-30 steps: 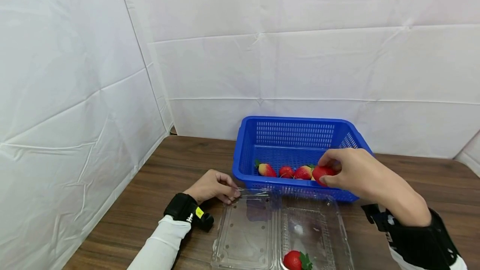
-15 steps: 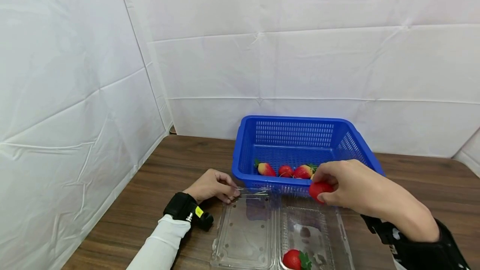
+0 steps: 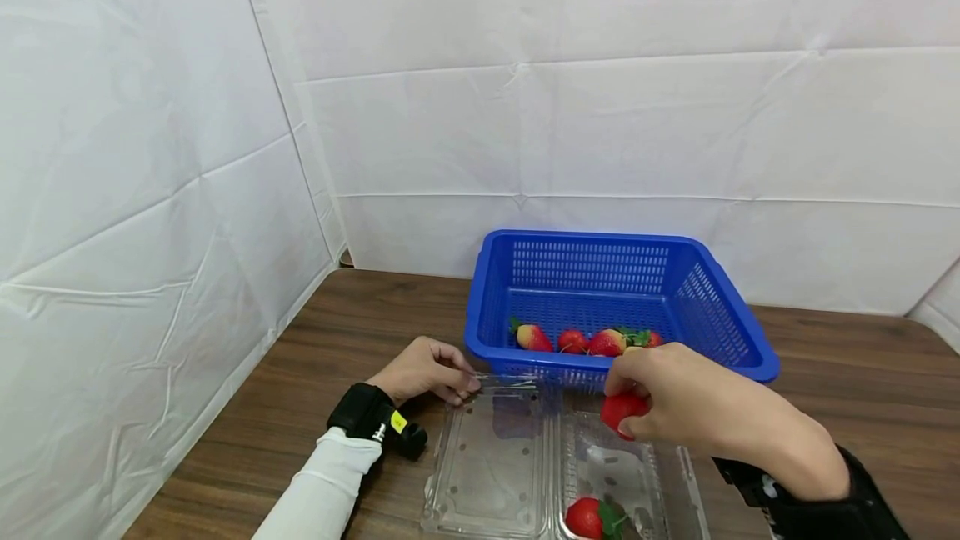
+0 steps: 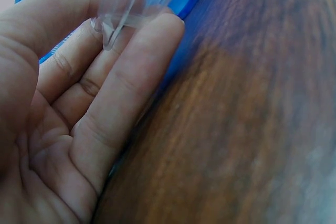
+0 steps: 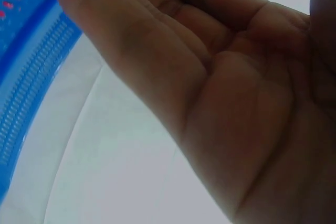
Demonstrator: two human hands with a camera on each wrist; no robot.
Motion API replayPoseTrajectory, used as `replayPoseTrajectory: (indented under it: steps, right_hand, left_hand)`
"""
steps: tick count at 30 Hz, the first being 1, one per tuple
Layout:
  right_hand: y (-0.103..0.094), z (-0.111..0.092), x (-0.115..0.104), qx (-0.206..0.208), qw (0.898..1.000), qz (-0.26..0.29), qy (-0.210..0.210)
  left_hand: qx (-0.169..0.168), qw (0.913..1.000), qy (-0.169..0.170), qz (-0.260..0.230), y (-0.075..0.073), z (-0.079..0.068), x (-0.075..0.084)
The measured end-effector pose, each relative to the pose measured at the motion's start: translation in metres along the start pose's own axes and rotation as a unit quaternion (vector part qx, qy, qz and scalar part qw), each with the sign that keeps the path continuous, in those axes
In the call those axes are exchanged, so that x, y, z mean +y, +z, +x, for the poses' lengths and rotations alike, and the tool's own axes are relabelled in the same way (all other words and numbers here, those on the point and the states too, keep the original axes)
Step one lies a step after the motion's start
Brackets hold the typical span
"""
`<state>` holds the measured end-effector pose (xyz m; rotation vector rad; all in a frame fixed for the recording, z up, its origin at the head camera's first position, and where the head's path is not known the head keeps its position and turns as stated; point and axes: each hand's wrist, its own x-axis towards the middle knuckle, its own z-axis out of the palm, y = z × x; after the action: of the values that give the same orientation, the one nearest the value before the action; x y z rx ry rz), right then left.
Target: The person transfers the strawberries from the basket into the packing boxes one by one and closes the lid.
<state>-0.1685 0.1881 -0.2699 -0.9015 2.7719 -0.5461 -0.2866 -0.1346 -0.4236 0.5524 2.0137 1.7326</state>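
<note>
In the head view my right hand (image 3: 693, 402) pinches a red strawberry (image 3: 621, 413) between thumb and fingers, above the back part of the right half of an open clear plastic clamshell box (image 3: 491, 473). Another strawberry (image 3: 583, 517) with green leaves lies in that half, near the front. My left hand (image 3: 427, 373) pinches the back left corner of the box's left half. Up close, the left wrist view has the clear plastic edge (image 4: 123, 11) between thumb and fingers. The right wrist view takes in my palm (image 5: 236, 108), but the held strawberry is out of sight there.
Directly behind the box stands a blue plastic basket (image 3: 592, 269) with several strawberries (image 3: 534, 338) along its near side. White sheets (image 3: 622, 132) hang behind and to the left of the brown wooden table (image 3: 352, 315).
My right hand has carried the strawberry out of the basket, over its front rim, and down and left to above the clear box. My left hand has stayed at the corner.
</note>
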Motion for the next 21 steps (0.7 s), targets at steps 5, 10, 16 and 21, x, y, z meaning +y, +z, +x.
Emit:
replayPoseTrajectory:
  steps: [5, 10, 16, 21]
  right_hand:
    - [0.009, 0.005, -0.004, -0.019, 1.000, 0.001, -0.006]
    - [0.017, 0.010, -0.006, -0.043, 0.999, 0.015, -0.012]
    - [0.028, 0.014, -0.009, -0.065, 0.998, 0.015, -0.002]
    - [0.036, 0.018, -0.012, -0.074, 0.997, 0.006, 0.009]
  left_hand:
    - [0.001, 1.0000, 0.000, 0.000, 0.000, 0.000, 0.000]
    - [0.004, 1.0000, -0.002, -0.005, 0.000, -0.001, 0.000]
    - [0.003, 0.9999, -0.005, -0.008, 0.000, 0.000, 0.001]
    - [-0.002, 1.0000, 0.001, -0.006, 0.000, 0.000, 0.000]
